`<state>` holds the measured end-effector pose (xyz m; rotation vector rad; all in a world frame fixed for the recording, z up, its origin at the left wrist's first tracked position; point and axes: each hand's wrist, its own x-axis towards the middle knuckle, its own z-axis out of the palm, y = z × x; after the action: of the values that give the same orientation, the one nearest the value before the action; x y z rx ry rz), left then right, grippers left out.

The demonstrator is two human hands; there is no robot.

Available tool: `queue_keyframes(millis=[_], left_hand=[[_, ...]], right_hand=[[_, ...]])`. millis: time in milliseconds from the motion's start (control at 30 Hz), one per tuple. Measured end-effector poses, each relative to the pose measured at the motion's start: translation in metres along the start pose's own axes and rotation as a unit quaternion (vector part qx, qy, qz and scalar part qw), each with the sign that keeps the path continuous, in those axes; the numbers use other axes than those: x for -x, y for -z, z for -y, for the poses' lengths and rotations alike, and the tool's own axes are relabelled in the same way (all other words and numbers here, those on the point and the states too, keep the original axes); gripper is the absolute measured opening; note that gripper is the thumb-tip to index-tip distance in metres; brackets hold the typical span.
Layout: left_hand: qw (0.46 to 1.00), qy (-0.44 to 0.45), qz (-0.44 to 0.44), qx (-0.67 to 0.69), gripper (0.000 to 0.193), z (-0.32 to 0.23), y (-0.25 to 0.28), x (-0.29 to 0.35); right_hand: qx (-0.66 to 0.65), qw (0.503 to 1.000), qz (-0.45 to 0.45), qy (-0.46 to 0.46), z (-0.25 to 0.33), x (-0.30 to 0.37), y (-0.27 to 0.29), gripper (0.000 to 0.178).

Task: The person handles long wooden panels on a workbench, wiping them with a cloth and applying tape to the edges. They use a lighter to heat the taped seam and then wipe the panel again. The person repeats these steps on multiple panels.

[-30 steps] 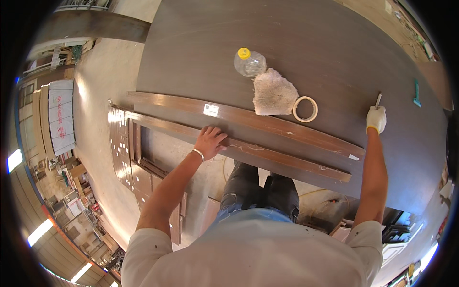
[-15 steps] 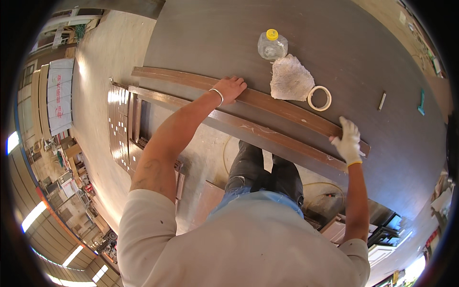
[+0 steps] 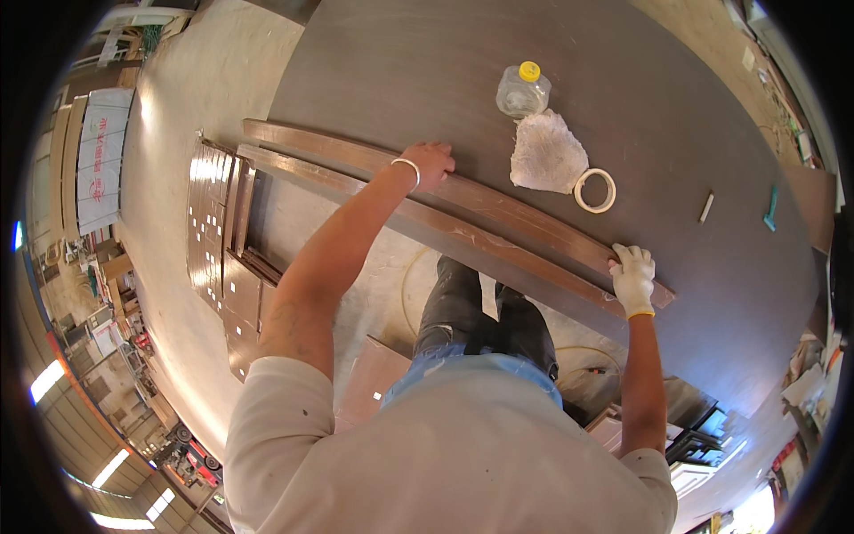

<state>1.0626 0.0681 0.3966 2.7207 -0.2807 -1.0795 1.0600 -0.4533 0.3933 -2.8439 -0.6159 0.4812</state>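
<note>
Two long brown wooden strips lie side by side along the near edge of a dark table [image 3: 391, 67]. My bare left hand [image 3: 431, 166], a pale bangle at its wrist, grips the far strip [image 3: 516, 207] around its middle, fingers curled over the far edge. Close to that strip's right end, my right hand [image 3: 634, 278] in a whitish work glove is closed over it, the thumb on the near side. The near strip [image 3: 463, 233] runs parallel, a narrow gap apart, and passes under my left forearm. Its right end stops near my right wrist.
Beyond the strips stand a clear plastic bottle [image 3: 522, 94] with a yellow cap, a whitish cloth [image 3: 549, 153] and a roll of masking tape [image 3: 595, 190]. Farther right lie a small pale stick [image 3: 706, 207] and a teal tool [image 3: 771, 209]. Brown panels [image 3: 211, 222] are stacked at left.
My right hand has settled lower over the far strip's end, its fingers more bent round it. My left hand keeps its place on the strip. The whole view has shifted slightly.
</note>
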Motion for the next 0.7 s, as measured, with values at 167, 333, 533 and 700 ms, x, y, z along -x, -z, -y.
queue_keyframes(millis=[167,333,533,700], left_hand=[[0.98,0.06,-0.191,0.025,0.054,-0.019,-0.039,0.03],[0.975,0.079,-0.207,0.007,0.072,-0.073,-0.083,0.035],[0.968,0.113,-0.212,0.067,0.075,-0.087,-0.09,0.026],[0.977,0.066,-0.179,0.091,0.089,-0.082,-0.089,0.046]], right_hand=[[-0.03,0.996,-0.078,0.022,0.059,-0.035,0.011,0.045],[0.067,0.984,-0.109,0.123,0.154,-0.122,-0.011,0.067],[0.118,0.974,-0.149,0.126,0.165,-0.193,-0.034,0.025],[-0.045,0.991,-0.125,0.025,0.146,-0.198,-0.026,0.019]])
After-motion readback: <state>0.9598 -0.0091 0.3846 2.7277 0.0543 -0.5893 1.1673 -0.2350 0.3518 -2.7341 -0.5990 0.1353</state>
